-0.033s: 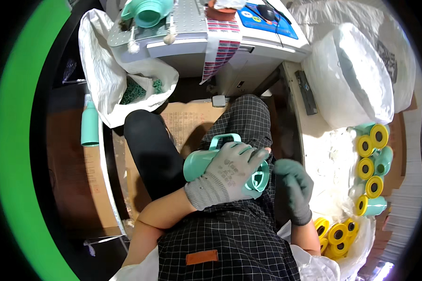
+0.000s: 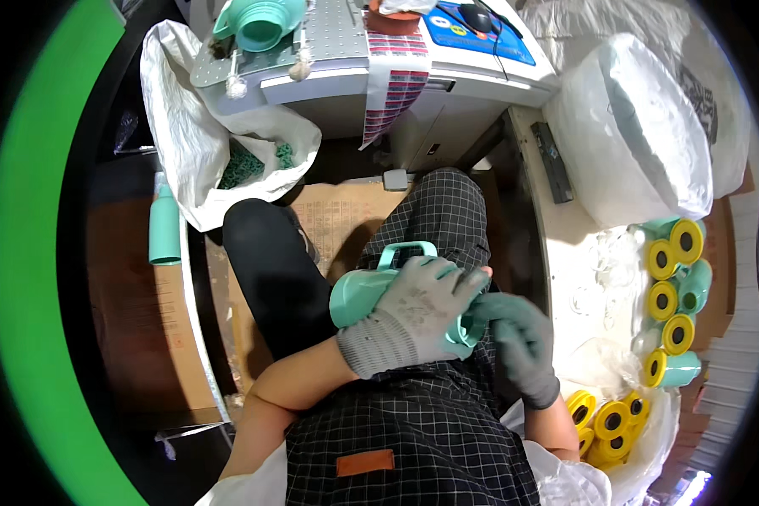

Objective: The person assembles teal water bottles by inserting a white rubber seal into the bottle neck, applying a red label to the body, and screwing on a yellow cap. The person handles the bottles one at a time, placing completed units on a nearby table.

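A mint-green plastic jug (image 2: 354, 297) with a loop handle lies on its side across my lap, its open mouth toward my right. My left hand (image 2: 417, 308), in a grey knit glove, is wrapped over the jug's body from above. At the mouth is my right hand (image 2: 521, 341), gloved too, with its fingertips at or just beside the rim. Motion smears those fingers, and whether they pinch anything does not show. The left palm covers the middle of the jug.
Right, a white table (image 2: 586, 278) bears white rings, yellow-ended green containers (image 2: 677, 335) and a big white bag (image 2: 632, 143). Yellow lids (image 2: 611, 420) fill a plastic bag. Left are a sack of green bits (image 2: 177, 110) and a green bottle (image 2: 164, 228). A bench (image 2: 329, 84) stands ahead.
My right hand has moved left from beside the jug to its mouth, fingers reaching toward the rim. My left hand keeps its hold, and the jug stays nearly in place.
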### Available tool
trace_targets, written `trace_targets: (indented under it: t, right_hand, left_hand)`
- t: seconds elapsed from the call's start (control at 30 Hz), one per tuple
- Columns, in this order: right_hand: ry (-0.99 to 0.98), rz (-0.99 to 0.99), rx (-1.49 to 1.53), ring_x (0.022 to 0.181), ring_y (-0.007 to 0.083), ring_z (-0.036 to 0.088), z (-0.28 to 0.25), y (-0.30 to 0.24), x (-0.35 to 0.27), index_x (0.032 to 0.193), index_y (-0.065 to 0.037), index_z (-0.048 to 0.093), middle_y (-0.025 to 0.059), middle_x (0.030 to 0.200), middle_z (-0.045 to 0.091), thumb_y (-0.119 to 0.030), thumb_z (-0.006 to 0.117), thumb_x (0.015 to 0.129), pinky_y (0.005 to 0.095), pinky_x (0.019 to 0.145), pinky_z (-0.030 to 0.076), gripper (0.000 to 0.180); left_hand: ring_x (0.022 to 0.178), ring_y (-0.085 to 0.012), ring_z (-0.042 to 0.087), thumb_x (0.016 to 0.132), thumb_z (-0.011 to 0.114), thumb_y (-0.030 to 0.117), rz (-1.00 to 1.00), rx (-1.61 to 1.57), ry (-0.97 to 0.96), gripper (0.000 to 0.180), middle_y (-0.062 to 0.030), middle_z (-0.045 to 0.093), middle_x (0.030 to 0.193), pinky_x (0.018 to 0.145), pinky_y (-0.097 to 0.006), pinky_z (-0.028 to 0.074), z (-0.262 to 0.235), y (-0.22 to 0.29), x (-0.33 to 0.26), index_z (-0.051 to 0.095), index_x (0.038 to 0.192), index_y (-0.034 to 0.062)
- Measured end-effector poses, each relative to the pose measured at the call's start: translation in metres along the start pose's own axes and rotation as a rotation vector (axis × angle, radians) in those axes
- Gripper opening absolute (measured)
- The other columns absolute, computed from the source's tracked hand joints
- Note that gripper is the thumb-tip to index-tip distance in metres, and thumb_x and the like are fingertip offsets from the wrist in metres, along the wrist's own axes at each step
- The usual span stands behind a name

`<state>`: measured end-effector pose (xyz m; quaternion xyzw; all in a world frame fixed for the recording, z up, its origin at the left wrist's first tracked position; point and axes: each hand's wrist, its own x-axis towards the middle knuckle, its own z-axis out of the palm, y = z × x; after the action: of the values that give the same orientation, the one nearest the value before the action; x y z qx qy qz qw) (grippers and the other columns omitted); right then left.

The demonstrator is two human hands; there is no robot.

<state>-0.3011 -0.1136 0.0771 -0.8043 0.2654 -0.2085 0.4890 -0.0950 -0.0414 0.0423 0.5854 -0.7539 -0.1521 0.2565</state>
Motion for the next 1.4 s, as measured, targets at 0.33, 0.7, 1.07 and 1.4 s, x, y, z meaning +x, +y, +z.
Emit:
trace_targets:
  t: [0.33,0.7,1.07,1.4]
  right_hand:
    - [-0.225,-0.395,-0.499,0.073,0.0295,0.068,-0.020,0.038,0.002,0.098,-0.010,0.070,0.0082,0.084,0.067,-0.023,0.079,0.079,0.0415,0.065,0.053,0.025]
    - [0.122,-0.296,0.083,0.118,0.0298,0.065,0.115,0.030,0.189,0.149,-0.003,0.049,0.0228,0.149,0.051,-0.009,0.071,0.092,0.0369,0.102,0.053,0.061]
    - [0.406,-0.249,-0.132,0.099,0.0309,0.069,0.043,0.100,0.072,0.094,-0.003,0.071,0.0145,0.108,0.071,-0.007,0.079,0.081,0.0386,0.086,0.055,0.015]
    - [1.281,0.523,-0.727,0.097,0.0276,0.068,-0.121,0.194,-0.103,0.114,-0.005,0.070,0.0137,0.120,0.066,-0.011,0.065,0.095,0.0348,0.082,0.055,0.021]
  left_hand:
    - [0.106,-0.0268,0.063,0.066,0.087,0.053,0.000,0.026,-0.089,0.090,-0.0072,0.066,0.107,0.086,-0.041,0.050,0.007,0.014,0.015,0.056,0.138,0.0084]
    - [0.105,-0.0285,0.066,0.063,0.087,0.049,-0.099,-0.053,0.188,0.073,-0.0073,0.070,0.112,0.090,-0.049,0.052,-0.032,0.003,-0.057,0.069,0.124,0.0130]
    - [0.106,-0.0315,0.066,0.055,0.098,0.030,-0.146,-0.249,0.245,0.083,-0.0121,0.066,0.117,0.093,-0.044,0.052,-0.058,-0.042,-0.054,0.061,0.126,0.0051]
    - [0.101,-0.0333,0.064,0.057,0.091,0.024,0.014,-0.077,0.111,0.079,-0.0120,0.066,0.109,0.090,-0.048,0.052,-0.022,-0.023,0.008,0.060,0.126,0.0027]
